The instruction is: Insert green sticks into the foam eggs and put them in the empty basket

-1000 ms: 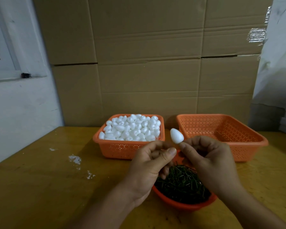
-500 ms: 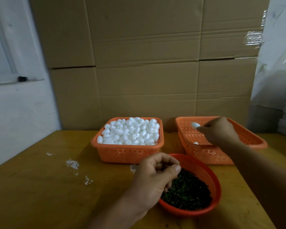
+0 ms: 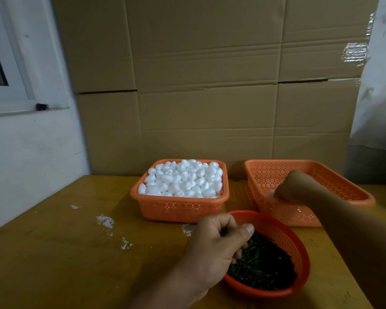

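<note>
Since half a second ago the right hand [image 3: 292, 187] has dropped lower into the right basket [image 3: 265, 172], knuckles up, fingers curled down against the basket floor; a bit of white foam egg [image 3: 271, 192] shows at the fingertips, but whether the fingers still pinch it I cannot tell. Left hand [image 3: 218, 244] has gone down into the round red bowl [image 3: 299, 248], fingers curled together with tips in the pile of green sticks [image 3: 265, 266], thumb out over the top; a grip on a stick is hidden. Left basket [image 3: 178, 207] sits behind the bowl, heaped full of foam eggs [image 3: 183, 180]. Right basket stands just beside it, near edge close to the bowl rim. All three containers rest on the yellow-brown surface [image 3: 65, 253], which carries white flecks [image 3: 105, 220] left of the bowl. Cardboard sheets [image 3: 210, 85] cover the wall behind; a white window frame [image 3: 16, 85] shows at far left.
</note>
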Available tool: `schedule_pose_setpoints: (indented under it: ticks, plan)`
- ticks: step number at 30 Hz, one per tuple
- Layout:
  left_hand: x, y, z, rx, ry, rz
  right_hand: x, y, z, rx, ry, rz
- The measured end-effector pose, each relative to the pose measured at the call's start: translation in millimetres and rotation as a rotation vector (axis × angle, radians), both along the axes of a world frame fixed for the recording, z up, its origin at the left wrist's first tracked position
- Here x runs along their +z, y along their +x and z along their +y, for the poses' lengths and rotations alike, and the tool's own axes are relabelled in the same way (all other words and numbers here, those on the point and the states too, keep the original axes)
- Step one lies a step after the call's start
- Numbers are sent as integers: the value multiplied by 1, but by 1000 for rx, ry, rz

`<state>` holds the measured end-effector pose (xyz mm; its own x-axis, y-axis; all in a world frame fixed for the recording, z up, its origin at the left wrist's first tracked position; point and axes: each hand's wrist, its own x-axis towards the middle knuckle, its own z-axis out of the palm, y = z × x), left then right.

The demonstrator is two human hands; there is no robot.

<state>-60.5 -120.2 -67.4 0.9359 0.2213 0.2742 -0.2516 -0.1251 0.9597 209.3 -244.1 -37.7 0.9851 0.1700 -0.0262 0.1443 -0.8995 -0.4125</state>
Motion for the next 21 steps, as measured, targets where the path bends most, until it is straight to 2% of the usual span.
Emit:
schedule_pose_setpoints:
  ticks: [5, 14, 18, 21]
  plan:
    - [2, -2, 0, -15, 15, 4, 10, 2, 0, 47, -42, -48]
    - [4, -1, 5, 13, 11, 9, 38, -58, -10, 237, 116, -318]
    - [4, 1, 8, 97, 72, -14, 42, -98, -17, 330, 192, -342]
    - [5, 3, 15, 178, 161, -27, 43, -121, -20, 392, 171, -327]
